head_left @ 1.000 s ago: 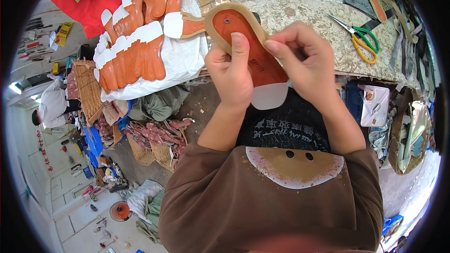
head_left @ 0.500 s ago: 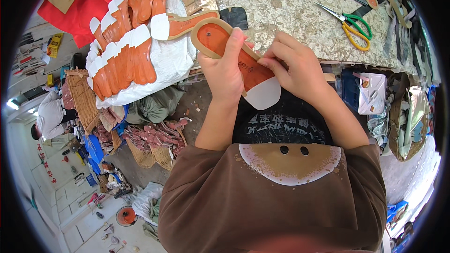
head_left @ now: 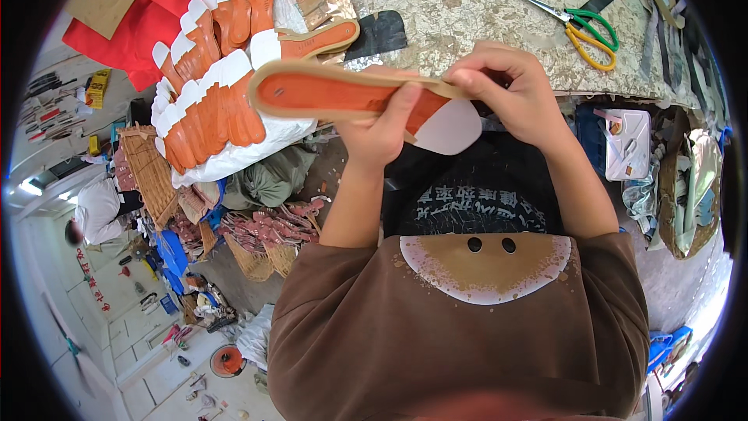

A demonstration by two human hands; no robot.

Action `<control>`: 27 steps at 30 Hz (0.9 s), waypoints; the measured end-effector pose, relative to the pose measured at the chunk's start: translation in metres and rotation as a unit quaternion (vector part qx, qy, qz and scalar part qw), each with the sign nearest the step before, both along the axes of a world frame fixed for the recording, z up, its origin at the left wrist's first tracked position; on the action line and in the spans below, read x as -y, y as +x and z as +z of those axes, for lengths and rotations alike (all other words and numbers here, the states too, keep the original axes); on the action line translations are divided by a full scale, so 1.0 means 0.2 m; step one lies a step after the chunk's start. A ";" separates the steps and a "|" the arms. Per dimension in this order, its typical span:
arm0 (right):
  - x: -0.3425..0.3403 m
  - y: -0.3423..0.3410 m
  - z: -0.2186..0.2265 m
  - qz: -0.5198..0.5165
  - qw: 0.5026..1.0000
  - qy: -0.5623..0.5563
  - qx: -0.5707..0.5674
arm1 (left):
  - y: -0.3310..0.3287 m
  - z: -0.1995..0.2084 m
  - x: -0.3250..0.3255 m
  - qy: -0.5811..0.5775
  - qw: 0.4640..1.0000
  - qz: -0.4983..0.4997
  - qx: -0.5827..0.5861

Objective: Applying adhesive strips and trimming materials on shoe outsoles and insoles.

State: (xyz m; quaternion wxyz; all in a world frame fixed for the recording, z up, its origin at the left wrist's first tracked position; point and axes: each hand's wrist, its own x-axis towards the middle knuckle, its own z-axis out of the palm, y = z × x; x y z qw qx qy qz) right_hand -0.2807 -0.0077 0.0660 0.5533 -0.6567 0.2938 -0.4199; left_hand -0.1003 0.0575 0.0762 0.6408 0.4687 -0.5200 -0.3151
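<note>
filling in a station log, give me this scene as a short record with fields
held item: orange insole with a tan rim and one white end
left hand: grips it near the middle, thumb on the upper face
right hand: thumb and fingers at its edge, near the white end
worktable: scissors with one green and one yellow handle; black patch
left of worktable: rows of orange-and-white insoles on white cloth
background, far left: person in a white top
</note>
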 end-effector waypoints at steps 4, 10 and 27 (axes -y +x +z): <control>-0.09 0.03 -0.02 0.012 0.982 0.161 0.099 | -0.03 0.07 0.01 -0.070 0.988 0.100 -0.098; -0.08 0.10 -0.01 -0.096 0.985 -0.143 0.018 | -0.03 0.09 0.03 -0.078 0.982 0.131 -0.113; -0.02 -0.39 -0.31 -0.011 0.965 -0.039 -0.257 | 0.12 0.04 0.05 0.177 0.899 -0.366 -0.163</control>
